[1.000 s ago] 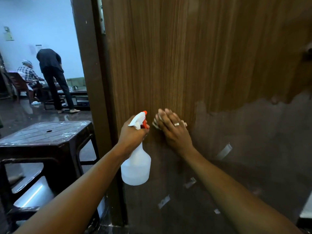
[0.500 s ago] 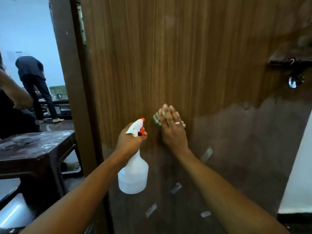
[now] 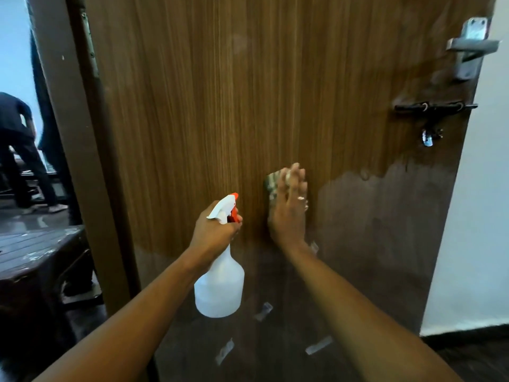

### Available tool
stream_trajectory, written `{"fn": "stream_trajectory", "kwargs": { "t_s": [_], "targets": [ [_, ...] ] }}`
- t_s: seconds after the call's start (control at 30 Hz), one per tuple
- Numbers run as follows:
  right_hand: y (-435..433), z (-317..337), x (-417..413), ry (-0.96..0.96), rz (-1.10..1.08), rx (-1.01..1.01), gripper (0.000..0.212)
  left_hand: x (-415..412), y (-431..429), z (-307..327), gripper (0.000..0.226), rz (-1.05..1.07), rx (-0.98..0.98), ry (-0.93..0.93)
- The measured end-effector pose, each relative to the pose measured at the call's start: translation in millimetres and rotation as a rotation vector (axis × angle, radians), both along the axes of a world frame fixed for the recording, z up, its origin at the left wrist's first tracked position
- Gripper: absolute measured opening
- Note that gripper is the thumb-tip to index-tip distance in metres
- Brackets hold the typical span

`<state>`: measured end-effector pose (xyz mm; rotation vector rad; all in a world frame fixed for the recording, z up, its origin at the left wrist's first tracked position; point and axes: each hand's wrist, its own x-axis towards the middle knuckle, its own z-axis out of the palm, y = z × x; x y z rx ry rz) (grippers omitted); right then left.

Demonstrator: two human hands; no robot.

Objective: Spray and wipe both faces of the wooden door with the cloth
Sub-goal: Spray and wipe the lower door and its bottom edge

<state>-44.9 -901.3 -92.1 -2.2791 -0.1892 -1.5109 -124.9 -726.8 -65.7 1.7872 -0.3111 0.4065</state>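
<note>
The wooden door [image 3: 248, 92] fills the view, striped brown above and darker, duller below. My right hand [image 3: 289, 213] lies flat on the door at mid height, its straight fingers pressing a patterned cloth [image 3: 271, 186] against the wood; only the cloth's left edge shows. My left hand [image 3: 216, 230] grips the neck of a white spray bottle [image 3: 220, 288] with an orange trigger, held just left of my right hand and close to the door. Small torn tape scraps stick to the lower door.
A metal lever handle [image 3: 471, 46] and a dark sliding bolt [image 3: 432, 107] sit at the door's right edge, next to a white wall [image 3: 479, 216]. The door frame [image 3: 80, 161] stands at the left. Beyond it are a dark plastic stool [image 3: 35, 252] and a bent-over person [image 3: 19, 150].
My view has swung to the right, bringing the handle and bolt into sight. My right hand with the cloth has slid rightward and a little upward on the door. The bottle stays in my left hand.
</note>
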Motion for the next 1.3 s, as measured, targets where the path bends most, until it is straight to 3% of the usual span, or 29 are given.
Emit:
{"fn": "stream_trajectory", "kwargs": {
  "t_s": [0.1, 0.2, 0.33, 0.47, 0.53, 0.6, 0.7, 0.8, 0.87, 0.97, 1.03, 1.07, 1.1, 1.2, 1.3],
  "targets": [
    [-10.0, -40.6, 2.0, 0.004, 0.068, -0.205, 0.068, -0.1, -5.5, 0.0, 0.047, -0.002, 0.001, 0.001],
    [-36.4, -70.3, -0.7, 0.023, 0.069, -0.164, 0.075, 1.1, -10.4, -4.7, 0.048, -0.023, -0.013, 0.024],
    [-62.7, -73.3, -8.8, -0.044, -0.06, -0.116, 0.054, 2.1, -19.9, -9.0, 0.047, -0.057, -0.005, 0.028],
    [-86.9, -53.1, -15.0, -0.097, -0.118, 0.192, 0.056, 1.8, -26.6, -11.5, 0.044, -0.076, 0.001, 0.029],
    [-91.4, -30.2, -22.8, -0.027, -0.104, 0.376, 0.058, 3.2, -28.5, -11.8, 0.043, -0.087, -0.008, 0.039],
    [-80.5, -5.1, -21.5, 0.02, -0.105, 0.432, 0.056, 4.2, -31.6, -11.5, 0.042, -0.099, -0.007, 0.041],
    [-43.2, -1.5, -18.1, 0.031, -0.064, 0.185, 0.052, 5.8, -39.3, -11.2, 0.051, -0.122, 0.003, 0.036],
    [-53.4, -59.7, -9.9, -0.028, -0.059, -0.074, 0.053, 7.1, -49.5, -9.2, 0.054, -0.145, 0.02, 0.03],
    [-71.7, -83.1, -25.9, 0.012, -0.062, 0.125, 0.038, 7.1, -56.2, -9.9, 0.047, -0.168, 0.006, 0.037],
    [-95.3, -66.6, -30.6, 0.069, -0.304, 0.413, 0.053, 6.0, -63.3, -12.3, 0.045, -0.188, 0.001, 0.048],
    [-103.8, -33.7, -23.1, 0.023, -0.321, 0.642, 0.045, 8.2, -67.7, -13.0, 0.047, -0.197, 0.004, 0.057],
    [-104.8, -15.3, -24.0, 0.003, -0.294, 0.71, 0.033, 9.3, -70.0, -12.0, 0.048, -0.201, 0.002, 0.06],
    [-101.2, -0.8, -24.9, -0.007, -0.206, 0.712, 0.033, 10.4, -71.7, -10.6, 0.048, -0.205, 0.006, 0.056],
    [-92.7, 6.4, -15.8, 0.019, -0.293, 0.398, 0.063, 15.3, -77.4, -7.1, 0.05, -0.227, 0.0, 0.047],
    [-96.8, -39.1, -13.0, 0.049, -0.252, 0.073, 0.063, 20.2, -82.3, -7.5, 0.052, -0.253, 0.008, 0.043]
  ]
}}
